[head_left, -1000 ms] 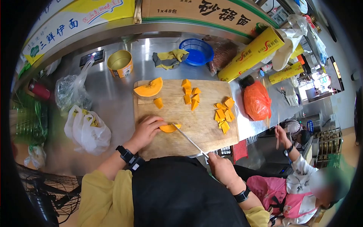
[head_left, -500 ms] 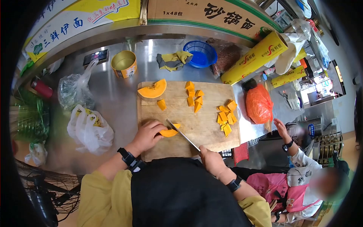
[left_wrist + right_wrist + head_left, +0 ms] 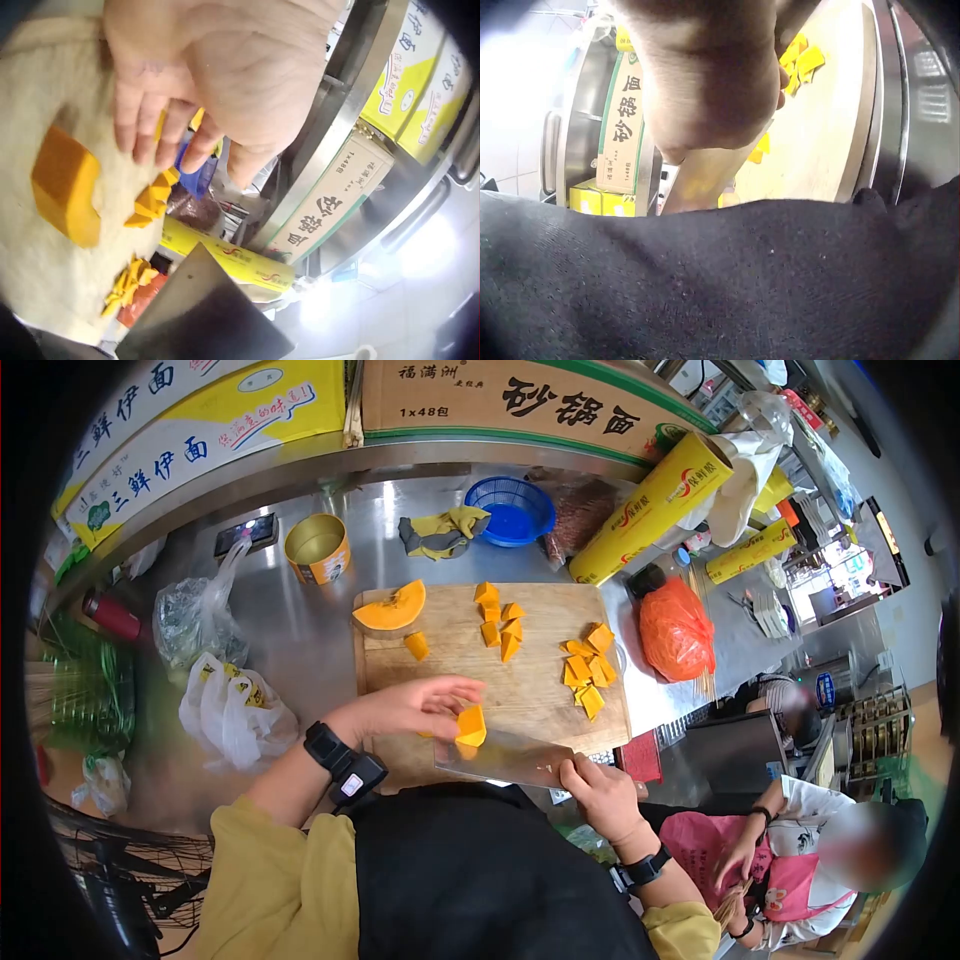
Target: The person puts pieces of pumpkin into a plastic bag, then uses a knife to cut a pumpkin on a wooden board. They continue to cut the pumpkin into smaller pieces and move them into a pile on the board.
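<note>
Head view: cleaver (image 3: 505, 758) now flat by pumpkin (image 3: 470, 725)

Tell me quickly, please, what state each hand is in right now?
Left hand: open, fingers straight, beside the pumpkin chunk.
Right hand: closed round the cleaver handle.

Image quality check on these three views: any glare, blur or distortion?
Head: fisheye warp, black corners, glare on the steel counter, board sharp. Left wrist: left hand close and soft, blown highlights lower right. Right wrist: right hand dark and blurred, apron fills the lower half, washed out top left.
</note>
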### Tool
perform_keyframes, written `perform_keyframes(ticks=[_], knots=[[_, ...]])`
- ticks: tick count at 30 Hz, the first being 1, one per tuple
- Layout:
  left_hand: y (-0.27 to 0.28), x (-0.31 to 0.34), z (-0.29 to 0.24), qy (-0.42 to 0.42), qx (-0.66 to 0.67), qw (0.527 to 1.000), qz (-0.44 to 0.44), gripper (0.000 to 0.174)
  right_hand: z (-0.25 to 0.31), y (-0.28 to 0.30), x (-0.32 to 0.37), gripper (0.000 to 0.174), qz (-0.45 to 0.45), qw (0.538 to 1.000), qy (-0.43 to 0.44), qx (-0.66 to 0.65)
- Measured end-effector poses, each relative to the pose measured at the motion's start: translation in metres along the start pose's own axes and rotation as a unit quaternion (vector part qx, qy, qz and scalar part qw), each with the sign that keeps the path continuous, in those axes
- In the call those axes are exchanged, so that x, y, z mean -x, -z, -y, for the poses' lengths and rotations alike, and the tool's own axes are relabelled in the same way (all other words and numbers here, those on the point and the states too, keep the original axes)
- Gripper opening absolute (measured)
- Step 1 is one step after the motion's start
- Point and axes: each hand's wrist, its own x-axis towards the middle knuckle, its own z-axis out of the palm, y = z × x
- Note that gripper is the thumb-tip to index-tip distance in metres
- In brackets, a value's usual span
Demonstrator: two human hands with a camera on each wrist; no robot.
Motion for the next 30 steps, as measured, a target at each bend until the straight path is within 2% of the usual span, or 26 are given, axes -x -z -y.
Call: perform_keyframes(ticks=[1,4,7,10,11,14,15,18,21,24,25,28,30], knots=[[-0.005,-0.004,-0.004,-0.006,-0.034,0.998,0.044,0.038,-0.002,0.003,0.000,0.034,0.005,1.000,0.006,0.004],[0.002,-0.019,0.003,0.060,-0.057,0.987,0.140,0.036,-0.004,0.009,0.003,0.034,0.018,1.000,0.018,0.011],[0.010,-0.030,0.014,0.081,-0.131,0.982,0.105,0.030,-0.002,0.013,0.006,0.033,0.041,0.999,0.009,0.008],[0.028,-0.050,0.042,0.044,-0.070,0.992,-0.092,0.026,-0.005,0.006,0.016,0.032,0.026,0.999,-0.033,-0.035],[0.036,-0.058,0.046,0.084,-0.041,0.983,-0.159,0.024,-0.007,0.002,0.021,0.031,0.016,0.997,-0.050,-0.055],[0.045,-0.084,0.050,0.079,0.095,0.959,-0.255,0.029,-0.003,-0.003,0.033,0.029,0.007,0.986,-0.139,-0.089],[0.045,-0.091,0.048,0.064,0.112,0.956,-0.262,0.037,0.000,-0.002,0.035,0.021,0.001,0.978,-0.171,-0.120],[0.047,-0.113,0.047,-0.026,0.158,0.948,-0.273,0.040,0.007,-0.006,0.043,0.020,-0.003,0.968,-0.220,-0.124],[0.052,-0.106,0.037,0.038,0.034,0.960,-0.274,0.043,0.009,-0.013,0.048,0.020,-0.010,0.965,-0.219,-0.141],[0.041,-0.067,0.037,0.040,-0.129,0.950,-0.282,0.045,0.011,-0.022,0.048,0.018,0.004,0.963,-0.221,-0.154],[0.045,-0.053,0.053,-0.008,-0.152,0.946,-0.286,0.043,0.011,-0.028,0.048,0.018,0.013,0.962,-0.222,-0.159],[0.038,0.004,0.073,-0.015,-0.246,0.934,-0.260,0.037,0.012,-0.036,0.040,0.015,0.058,0.954,-0.231,-0.182],[0.023,0.033,0.062,-0.057,-0.400,0.891,-0.208,0.038,0.010,-0.044,0.036,0.015,0.106,0.948,-0.238,-0.180]])
